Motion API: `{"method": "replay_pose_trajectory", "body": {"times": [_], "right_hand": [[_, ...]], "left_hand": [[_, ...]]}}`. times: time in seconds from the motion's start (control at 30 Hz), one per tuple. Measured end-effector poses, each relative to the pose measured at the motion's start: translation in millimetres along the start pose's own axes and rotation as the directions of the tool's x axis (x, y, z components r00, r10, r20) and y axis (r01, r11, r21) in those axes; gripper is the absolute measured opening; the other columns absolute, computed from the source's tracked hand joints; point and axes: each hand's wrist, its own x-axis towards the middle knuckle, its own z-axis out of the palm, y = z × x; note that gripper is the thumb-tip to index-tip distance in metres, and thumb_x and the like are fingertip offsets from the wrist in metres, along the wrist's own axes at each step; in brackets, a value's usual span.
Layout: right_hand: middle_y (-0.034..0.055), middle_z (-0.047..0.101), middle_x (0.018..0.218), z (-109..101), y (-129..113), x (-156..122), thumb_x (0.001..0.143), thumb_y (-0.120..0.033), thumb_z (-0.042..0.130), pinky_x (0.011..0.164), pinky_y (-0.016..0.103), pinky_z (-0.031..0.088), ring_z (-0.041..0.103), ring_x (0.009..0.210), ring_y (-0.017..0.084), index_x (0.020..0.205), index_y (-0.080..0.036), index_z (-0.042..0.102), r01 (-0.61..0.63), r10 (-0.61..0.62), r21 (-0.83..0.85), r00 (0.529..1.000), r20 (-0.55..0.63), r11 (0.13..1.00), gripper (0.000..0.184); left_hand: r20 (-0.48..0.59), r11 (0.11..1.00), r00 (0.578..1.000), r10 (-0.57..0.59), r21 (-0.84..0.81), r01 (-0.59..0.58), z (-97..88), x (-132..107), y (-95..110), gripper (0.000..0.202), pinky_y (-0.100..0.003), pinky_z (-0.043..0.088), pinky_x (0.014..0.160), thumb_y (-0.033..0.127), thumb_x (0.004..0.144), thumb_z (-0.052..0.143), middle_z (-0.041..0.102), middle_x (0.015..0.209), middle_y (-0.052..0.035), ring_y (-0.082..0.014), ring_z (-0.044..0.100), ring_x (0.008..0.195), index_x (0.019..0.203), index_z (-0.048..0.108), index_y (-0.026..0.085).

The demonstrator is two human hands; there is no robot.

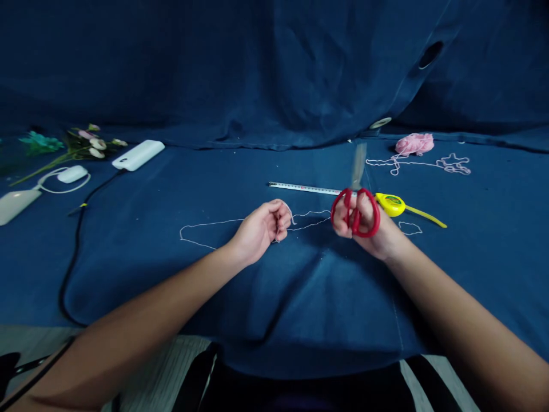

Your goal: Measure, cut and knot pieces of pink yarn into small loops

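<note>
While artificial flowers, a white power bank and a black cable lie off to the left on blue cloth, the left hand is curled nearly shut, pinching a thin white string that loops across the cloth. The right hand closes around red-handled scissors, fingers through the loops, held up off the cloth with the blurred blades upright and touching nothing visible. Behind them lies a tape measure with a yellow case; farther right, a ball of pink yarn trails loose strands.
</note>
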Motion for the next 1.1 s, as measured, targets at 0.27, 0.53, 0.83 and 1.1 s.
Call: {"method": "replay_pose_trajectory", "body": {"times": [0.27, 0.53, 0.83, 1.1], "right_hand": [[0.0039, 0.066, 0.064, 30, 4, -21, 0.100, -0.072, 0.041, 0.053, 0.026, 0.037, 0.051, 0.053, 0.013, 0.081, -0.020, 0.061, -0.229, 0.213, -0.030, 0.840, 0.500, 0.973, 0.059], [0.0055, 0.069, 0.063, 37, 11, -20, 0.106, -0.061, 0.043, 0.050, 0.022, 0.035, 0.048, 0.051, 0.010, 0.077, -0.016, 0.060, -0.266, 0.289, -0.114, 0.852, 0.436, 0.957, 0.056], [0.0056, 0.069, 0.061, 40, 15, -21, 0.106, -0.061, 0.043, 0.048, 0.021, 0.035, 0.047, 0.050, 0.009, 0.075, -0.015, 0.062, -0.246, 0.265, -0.099, 0.874, 0.408, 0.964, 0.058], [0.0053, 0.069, 0.061, 38, 16, -20, 0.106, -0.061, 0.041, 0.046, 0.021, 0.033, 0.045, 0.048, 0.008, 0.077, -0.016, 0.062, -0.265, 0.276, -0.086, 0.863, 0.422, 0.960, 0.057]], "left_hand": [[-0.087, 0.994, 0.990, 0.112, 0.000, -0.113, -1.9, 3, 9, 0.025, -0.029, 0.052, 0.085, 0.032, 0.099, 0.051, 0.069, 0.122, -0.0093, -0.0201, 0.063, 0.114, 0.078, 0.050, 0.019], [0.047, 0.992, 0.992, 0.113, -0.059, -0.110, 1.0, -1, 7, 0.027, -0.035, 0.053, 0.092, 0.034, 0.103, 0.050, 0.069, 0.131, -0.0129, -0.0257, 0.063, 0.123, 0.080, 0.054, 0.018], [0.139, 0.997, 0.988, 0.069, -0.024, -0.066, 0.5, -3, 4, 0.032, -0.035, 0.052, 0.091, 0.032, 0.106, 0.044, 0.069, 0.133, -0.0150, -0.0273, 0.064, 0.124, 0.080, 0.055, 0.017], [0.168, 0.995, 0.981, 0.100, 0.011, -0.104, 2.5, -4, 7, 0.031, -0.035, 0.052, 0.089, 0.032, 0.107, 0.044, 0.069, 0.135, -0.0160, -0.0263, 0.064, 0.123, 0.083, 0.056, 0.017]]}}
